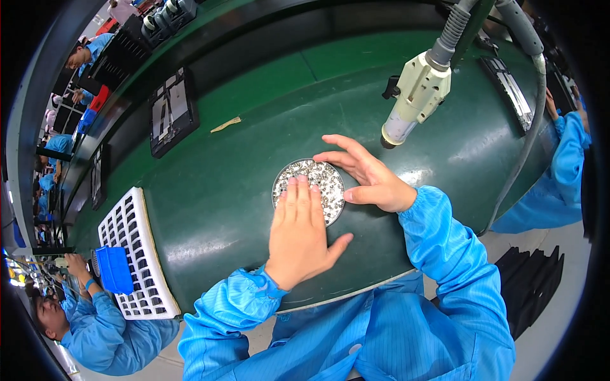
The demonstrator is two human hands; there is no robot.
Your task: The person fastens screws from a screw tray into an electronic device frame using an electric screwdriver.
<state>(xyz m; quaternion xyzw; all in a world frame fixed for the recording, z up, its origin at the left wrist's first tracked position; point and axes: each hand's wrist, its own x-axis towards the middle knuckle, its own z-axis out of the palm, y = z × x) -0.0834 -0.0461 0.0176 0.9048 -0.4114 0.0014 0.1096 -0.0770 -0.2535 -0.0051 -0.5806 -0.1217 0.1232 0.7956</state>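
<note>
a round dish point(309, 189) of small silver screws sits on the green table point(210, 203); the left hand point(302, 232) lies flat, fingers together, its fingertips on the screws; the right hand point(365, 174) is open and cups the dish's right rim; a hanging screwdriver point(416, 95) hovers beyond the dish to its right

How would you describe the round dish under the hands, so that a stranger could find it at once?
Start from the wide green work surface that fills the middle of the picture. Near its front edge, below the cream-coloured tool hanging on a hose, lies a shallow round dish full of small shiny metal parts. The left hand lies flat over it, the right hand cups its rim; nothing else there is round or glittering.
</note>
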